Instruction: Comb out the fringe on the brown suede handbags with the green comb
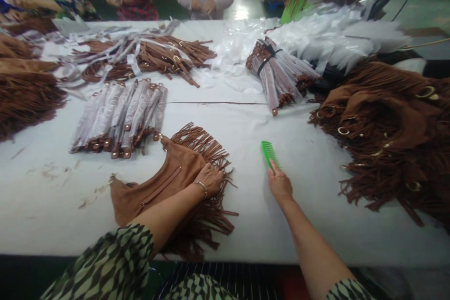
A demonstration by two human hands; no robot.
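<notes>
A brown fringed handbag lies on its side on the white table in front of me, its fringe spread to the right. On the bag, at the base of the fringe, rests my left hand, wearing a bracelet; its fingers are partly hidden against the strands. To the right of the bag, my right hand grips a green comb by its handle. The comb's teeth are apart from the fringe. Gold-coloured fittings and a zip show on the bag.
Wrapped straps lie behind the bag, with loose brown straps beyond. A bundle of straps sits at the back right near clear plastic bags. Brown fringed bags are heaped at right, others at left. Several people stand across the table.
</notes>
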